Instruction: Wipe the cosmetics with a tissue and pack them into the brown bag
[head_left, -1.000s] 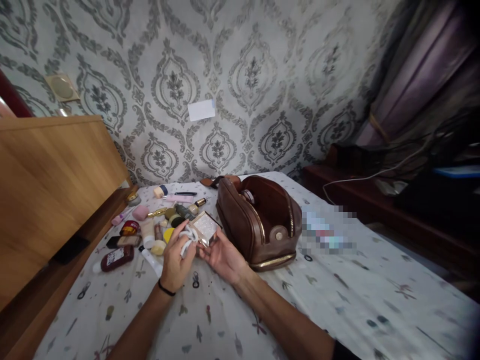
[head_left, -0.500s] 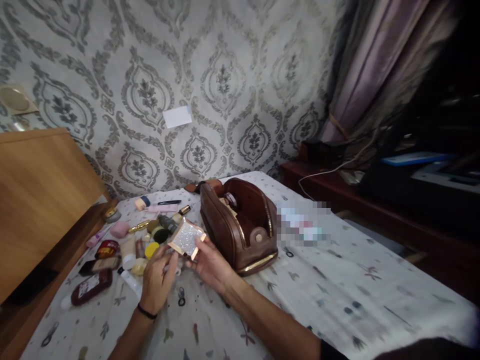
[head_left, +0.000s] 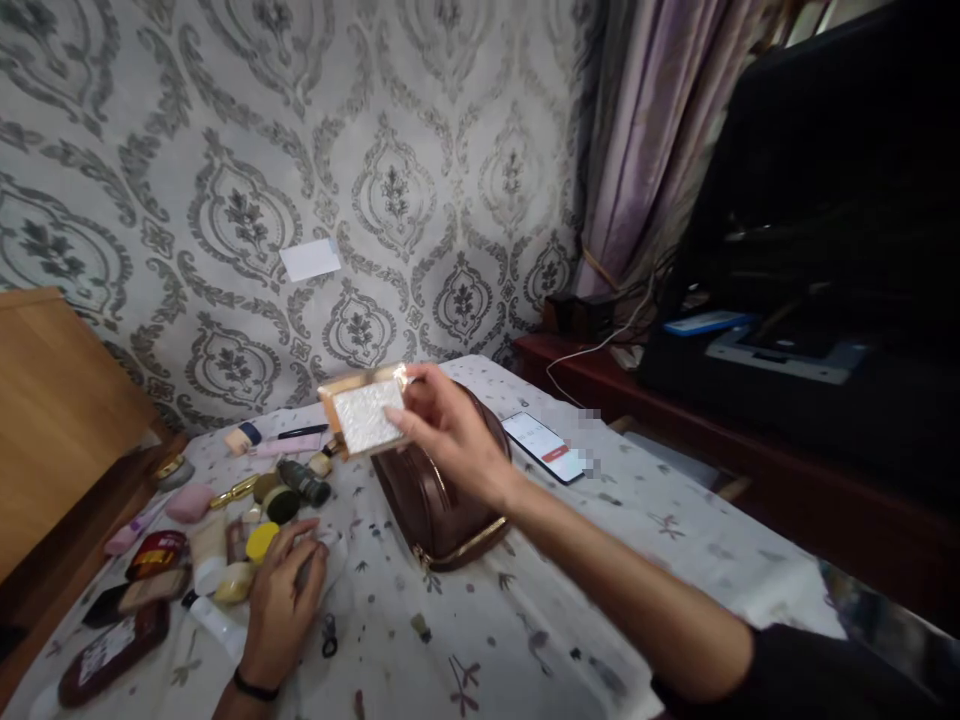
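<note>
My right hand (head_left: 450,430) is closed on a square compact (head_left: 367,417) with a silvery glitter face and gold edges, held tilted above the brown toiletry bag (head_left: 427,500). Part of the bag and its opening is hidden behind the compact and my right hand. Low over the bedsheet, my left hand (head_left: 285,590) has loosely bent, parted fingers beside a yellow-lidded item (head_left: 262,542). Nothing can be made out in it. A pale yellow item (head_left: 235,580) and a white tube (head_left: 216,625) lie just left of it.
Further left are a dark red bottle (head_left: 112,655), a pink item (head_left: 190,502), a gold tube (head_left: 234,492) and several other cosmetics. A phone (head_left: 546,447) lies right of the bag. A wooden board (head_left: 67,400) stands at left; a dark screen (head_left: 825,200) stands at right.
My right hand has raised the compact up and across the front of the bag. My left hand has come off it and lowered toward the cosmetics. The view has shifted right.
</note>
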